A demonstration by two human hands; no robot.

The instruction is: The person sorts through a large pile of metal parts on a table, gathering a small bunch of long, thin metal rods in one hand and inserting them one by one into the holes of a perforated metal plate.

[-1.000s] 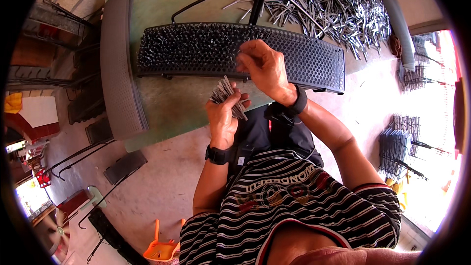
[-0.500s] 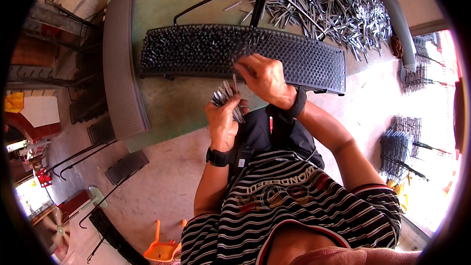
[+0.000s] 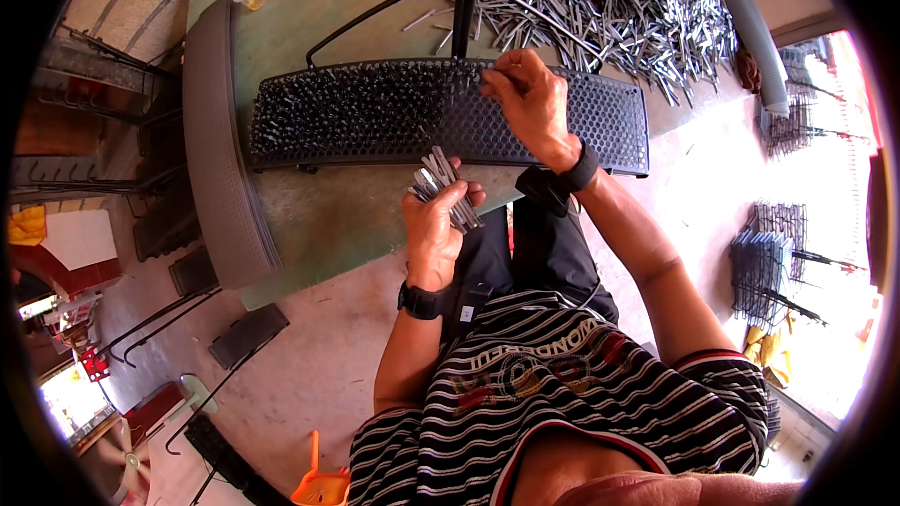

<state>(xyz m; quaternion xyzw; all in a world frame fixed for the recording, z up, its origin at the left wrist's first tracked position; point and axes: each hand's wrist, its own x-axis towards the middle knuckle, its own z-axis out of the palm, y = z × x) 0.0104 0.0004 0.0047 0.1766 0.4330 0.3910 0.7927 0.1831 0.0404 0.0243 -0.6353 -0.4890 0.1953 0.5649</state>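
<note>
Here left hand (image 3: pixel 433 225) clutches metal pins (image 3: pixel 442 184) (a bundle); right hand (image 3: pixel 530 98) touches perforated panel (image 3: pixel 394 112)

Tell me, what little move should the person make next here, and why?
Probably press the metal pin pinched in the right hand down into the black perforated panel. The hand sits where the filled left part ends and the right part's holes look empty. The left hand holds a bundle of pins ready for more.

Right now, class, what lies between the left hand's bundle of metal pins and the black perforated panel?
In the head view, only bare green tabletop separates the pin bundle from the perforated panel.
</note>
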